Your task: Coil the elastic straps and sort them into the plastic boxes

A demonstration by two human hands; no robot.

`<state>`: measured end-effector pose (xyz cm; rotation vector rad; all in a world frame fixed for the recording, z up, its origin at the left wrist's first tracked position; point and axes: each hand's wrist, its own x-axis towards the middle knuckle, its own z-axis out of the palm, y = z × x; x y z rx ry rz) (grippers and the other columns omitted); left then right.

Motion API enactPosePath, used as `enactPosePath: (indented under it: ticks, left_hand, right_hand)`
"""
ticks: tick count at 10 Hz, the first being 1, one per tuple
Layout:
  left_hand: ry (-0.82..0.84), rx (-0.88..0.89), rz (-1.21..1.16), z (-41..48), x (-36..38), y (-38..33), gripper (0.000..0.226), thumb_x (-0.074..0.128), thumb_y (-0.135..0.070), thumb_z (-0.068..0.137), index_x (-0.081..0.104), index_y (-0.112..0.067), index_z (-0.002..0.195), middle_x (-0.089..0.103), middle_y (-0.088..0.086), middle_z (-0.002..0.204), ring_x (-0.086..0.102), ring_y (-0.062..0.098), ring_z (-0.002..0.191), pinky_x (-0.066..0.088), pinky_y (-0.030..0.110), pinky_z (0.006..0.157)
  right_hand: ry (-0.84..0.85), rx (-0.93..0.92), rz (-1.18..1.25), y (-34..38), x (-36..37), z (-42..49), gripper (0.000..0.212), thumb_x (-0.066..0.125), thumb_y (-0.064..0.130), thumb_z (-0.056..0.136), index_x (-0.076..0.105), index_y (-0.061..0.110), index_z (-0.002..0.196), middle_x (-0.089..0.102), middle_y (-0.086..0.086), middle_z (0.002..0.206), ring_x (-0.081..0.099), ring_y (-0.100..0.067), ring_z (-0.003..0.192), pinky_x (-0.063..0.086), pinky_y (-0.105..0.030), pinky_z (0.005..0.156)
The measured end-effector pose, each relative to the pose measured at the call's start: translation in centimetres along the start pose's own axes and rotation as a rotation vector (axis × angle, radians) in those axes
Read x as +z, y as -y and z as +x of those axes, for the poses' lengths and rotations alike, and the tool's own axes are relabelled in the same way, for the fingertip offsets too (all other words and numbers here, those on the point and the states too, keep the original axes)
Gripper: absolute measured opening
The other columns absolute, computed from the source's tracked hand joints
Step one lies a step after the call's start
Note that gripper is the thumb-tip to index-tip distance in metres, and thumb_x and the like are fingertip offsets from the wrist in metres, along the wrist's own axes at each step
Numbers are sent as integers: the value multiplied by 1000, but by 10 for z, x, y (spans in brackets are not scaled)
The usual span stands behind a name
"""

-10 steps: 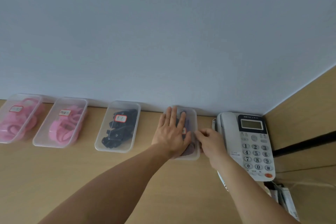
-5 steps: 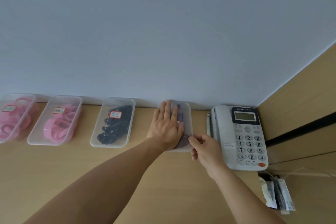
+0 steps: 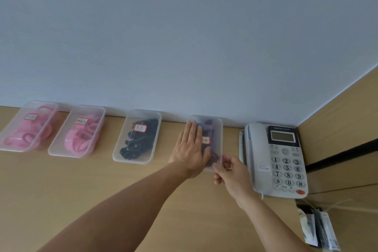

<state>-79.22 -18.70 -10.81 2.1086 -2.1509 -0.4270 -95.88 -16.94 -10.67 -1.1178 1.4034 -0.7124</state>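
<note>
Nearest the camera, two bare forearms reach across the wooden tabletop point(image 3: 61, 186) toward the fourth plastic box point(image 3: 217, 129), the one at the right end of the row along the wall. This clear, lidded box carries a small white label with a red border and holds dark purple straps point(image 3: 209, 129), seen only dimly through the plastic. The left hand point(image 3: 191, 150) lies flat on the lid, fingers straight and together, pressing down and gripping nothing. The right hand point(image 3: 230, 172) pinches the box's near right corner between thumb and fingertips, its other fingers curled. Half a second earlier the right hand's pinch sat at the same corner and the left palm covered the same lid, so little has changed beyond the camera's tilt; a second ago the right fingers sat further up the box's right edge. Just right of the box stands a grey desk telephone point(image 3: 275, 159), with some small packets point(image 3: 318, 229) nearer on the tabletop. Further left stand a box of black straps point(image 3: 139, 137) and two boxes of pink straps point(image 3: 79, 131) point(image 3: 28, 126), all lidded and labelled, against the pale wall point(image 3: 184, 37).
</note>
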Motion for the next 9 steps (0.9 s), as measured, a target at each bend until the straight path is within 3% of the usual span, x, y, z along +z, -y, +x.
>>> enactPosePath:
  ticks: [1, 2, 3, 4, 5, 7, 8, 9]
  left_hand:
    - [-2, 10, -9, 1, 2, 1, 87, -7, -57, 86, -6, -4, 154, -14, 15, 164, -31, 18, 141, -10, 37, 121]
    - [9, 10, 1, 2, 4, 2, 85, -7, -57, 88, -8, -4, 154, -16, 15, 163, -32, 20, 142, -12, 37, 121]
    - [28, 15, -8, 3, 3, 2, 79, 2, -55, 94, -6, -4, 155, -16, 15, 163, -25, 23, 147, -10, 39, 121]
    - [72, 22, -35, 6, -2, 4, 73, 18, -47, 102, -6, -3, 155, -17, 16, 163, -23, 27, 149, -8, 40, 122]
    - [163, 42, -58, 6, -17, 5, 70, 24, -39, 104, -6, -4, 155, -16, 15, 163, -22, 27, 149, -7, 40, 123]
    - [81, 81, 122, -6, -25, 14, 70, 25, -49, 103, 1, -12, 157, -9, 13, 165, -12, 27, 152, 1, 42, 122]
    - [105, 80, 149, -8, -33, 13, 65, 23, -46, 104, 10, -11, 157, 1, 10, 166, -4, 25, 153, 10, 43, 121]
    - [66, 88, 52, -24, -49, 9, 64, 24, -43, 103, 10, -13, 157, 2, 7, 166, -3, 22, 153, 9, 43, 123]
  right_hand:
    - [-30, -22, 4, -5, 3, 2, 17, 73, 10, 86, 61, 8, 97, 63, -10, 72, 59, -18, 50, 53, -35, 48]
    - [-41, -38, -9, -9, 3, 5, 19, 73, 10, 85, 62, 3, 99, 59, -4, 67, 58, -15, 48, 50, -30, 44]
    - [-94, -71, -73, -11, 6, 3, 24, 74, 15, 85, 63, 10, 106, 59, 1, 67, 58, -14, 48, 51, -35, 45]
    - [-135, -152, -196, -10, 7, 4, 58, 72, 26, 86, 45, 33, 137, 63, 1, 91, 63, -17, 64, 52, -33, 59]
    - [-90, -238, -473, -6, 3, 4, 59, 65, 36, 90, 44, 32, 145, 64, 4, 101, 60, -5, 80, 42, -18, 67]
    - [-68, -197, -524, 4, 1, 7, 63, 62, 32, 91, 39, 26, 149, 60, 4, 98, 59, -16, 88, 44, -28, 77]
    - [-72, -202, -570, 8, 8, 4, 58, 57, 30, 93, 40, 29, 148, 60, 0, 99, 58, -17, 88, 39, -27, 74]
    - [-79, -202, -639, 14, 10, -4, 47, 52, 33, 96, 44, 23, 141, 60, -8, 120, 59, -22, 105, 46, -32, 79]
